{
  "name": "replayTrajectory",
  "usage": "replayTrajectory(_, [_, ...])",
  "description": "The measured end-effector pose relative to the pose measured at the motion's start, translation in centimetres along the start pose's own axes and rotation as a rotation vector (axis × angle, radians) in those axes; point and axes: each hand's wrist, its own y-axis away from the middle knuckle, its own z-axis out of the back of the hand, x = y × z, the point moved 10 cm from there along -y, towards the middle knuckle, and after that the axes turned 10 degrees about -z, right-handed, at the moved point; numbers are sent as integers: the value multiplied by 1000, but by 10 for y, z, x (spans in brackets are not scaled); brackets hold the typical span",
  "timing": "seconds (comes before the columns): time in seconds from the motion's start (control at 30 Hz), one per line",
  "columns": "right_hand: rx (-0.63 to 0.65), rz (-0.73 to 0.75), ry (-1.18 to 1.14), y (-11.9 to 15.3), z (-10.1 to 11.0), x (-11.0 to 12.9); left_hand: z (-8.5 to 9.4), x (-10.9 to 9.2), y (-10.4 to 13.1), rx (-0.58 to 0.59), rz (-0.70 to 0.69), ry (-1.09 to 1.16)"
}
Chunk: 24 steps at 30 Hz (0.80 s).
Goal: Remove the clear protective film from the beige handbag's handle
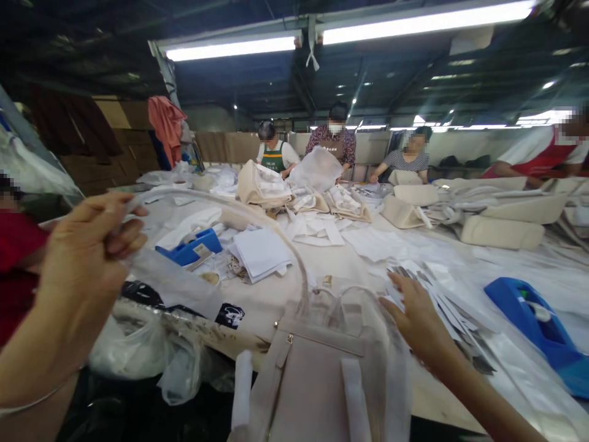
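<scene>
A beige handbag (313, 380) lies at the table's near edge, partly inside a clear plastic wrap. My left hand (87, 258) is raised at the left, fingers pinched on the bag's long strap (257, 224), which is sleeved in clear plastic and arcs up from the bag. My right hand (416, 316) rests flat, fingers spread, on the plastic beside the bag, touching a fan of narrow white paper strips (442, 294).
A blue tape dispenser (534, 319) sits at the right, another blue one (191, 245) at the left by a paper stack (260, 252). Beige bags (501, 230) and white wrapping cover the table. Several people work along the far side; a person in red stands at the left.
</scene>
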Motion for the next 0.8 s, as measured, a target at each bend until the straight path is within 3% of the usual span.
replayTrajectory(0.1, [143, -399, -89, 30, 0, -90, -41, 70, 4, 58, 77, 173])
replayTrajectory(0.17, [257, -554, -190, 64, -16, -124, -70, 125, 15, 65, 189, 183])
replayTrajectory(0.23, [401, -622, -298, 96, -41, -132, -100, 173, 33, 108, 291, 159])
replayTrajectory(0.3, [563, -662, -440, 123, -66, -125, -128, 215, 58, 187, 408, 102])
replayTrajectory(0.37, [666, -690, -600, 137, -83, -110, -150, 246, 86, 291, 499, 18])
replayTrajectory(0.43, [673, -691, -706, 137, -87, -98, -165, 266, 111, 413, 550, -87])
replayTrajectory(0.53, [574, -660, -736, 125, -76, -88, -176, 273, 134, 587, 531, -257])
replayTrajectory(0.6, [496, -651, -719, 116, -62, -82, -180, 262, 139, 658, 447, -353])
replayTrajectory(0.7, [411, -627, -641, 103, -33, -62, -195, 223, 149, 761, 280, -401])
replayTrajectory(0.8, [390, -620, -610, 92, -6, -30, -224, 177, 178, 948, 173, -327])
